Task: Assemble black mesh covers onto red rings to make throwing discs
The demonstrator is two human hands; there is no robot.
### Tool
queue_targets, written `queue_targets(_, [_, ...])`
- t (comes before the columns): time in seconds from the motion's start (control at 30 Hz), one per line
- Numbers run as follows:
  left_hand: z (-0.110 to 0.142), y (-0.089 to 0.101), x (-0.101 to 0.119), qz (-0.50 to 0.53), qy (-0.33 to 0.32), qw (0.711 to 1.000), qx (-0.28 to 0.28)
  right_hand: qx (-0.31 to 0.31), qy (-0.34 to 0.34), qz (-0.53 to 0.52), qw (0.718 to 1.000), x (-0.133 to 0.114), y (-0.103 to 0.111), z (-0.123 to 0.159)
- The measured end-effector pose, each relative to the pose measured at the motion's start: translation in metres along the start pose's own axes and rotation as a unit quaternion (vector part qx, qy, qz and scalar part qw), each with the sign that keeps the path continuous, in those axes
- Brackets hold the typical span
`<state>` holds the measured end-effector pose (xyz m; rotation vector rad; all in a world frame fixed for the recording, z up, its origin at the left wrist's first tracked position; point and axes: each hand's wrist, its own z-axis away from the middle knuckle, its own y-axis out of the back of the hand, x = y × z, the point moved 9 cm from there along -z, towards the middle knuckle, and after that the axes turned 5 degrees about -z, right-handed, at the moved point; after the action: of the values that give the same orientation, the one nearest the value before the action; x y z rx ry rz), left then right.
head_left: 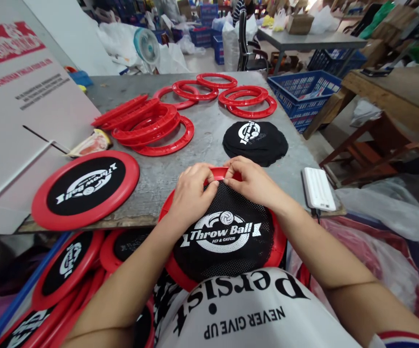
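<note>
A round black mesh cloth printed "Throw Ball" lies across a red plastic ring, which rests between my body and the table edge. My left hand pinches the far rim, its thumb on the cloth's edge. Just to its right, my right hand pinches the same far part with thumb and fingers. Between the two hands a short stretch of bare red rim shows. Beyond my right hand lies a stack of black cloth discs. On the left sits an assembled red disc with a black centre.
Red rings lie in a pile and loosely at the back of the table. A white power bank sits near the right edge. Finished discs fill a container below left. Blue crates stand beyond the table.
</note>
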<state>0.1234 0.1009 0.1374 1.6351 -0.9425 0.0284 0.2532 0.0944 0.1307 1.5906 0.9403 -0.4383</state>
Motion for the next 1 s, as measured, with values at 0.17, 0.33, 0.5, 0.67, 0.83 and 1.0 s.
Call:
queue_targets(0.17, [-0.002,-0.004,0.000,0.007,0.011,1.000,0.001,0.009,-0.007,0.026,1.000,0.000,-0.002,0.004])
queue_targets(0.33, [-0.004,-0.008,-0.002,-0.013,0.027,1.000,0.000,0.020,-0.020,0.063,0.998,0.000,-0.004,0.005])
queue_targets(0.5, [-0.007,-0.013,-0.005,-0.041,0.036,0.998,-0.009,0.038,-0.032,0.079,0.996,0.002,-0.005,0.005])
queue_targets(0.67, [-0.009,-0.016,-0.006,-0.070,0.036,0.997,-0.020,0.043,-0.041,0.081,0.995,0.002,-0.006,0.005])
queue_targets(0.83, [-0.012,-0.016,-0.005,-0.068,0.034,0.997,-0.019,0.042,-0.039,0.071,0.996,0.002,-0.007,0.005])
queue_targets(1.0, [-0.014,-0.018,-0.011,-0.026,0.043,0.998,-0.025,0.042,-0.049,0.075,0.995,0.009,-0.007,0.005])
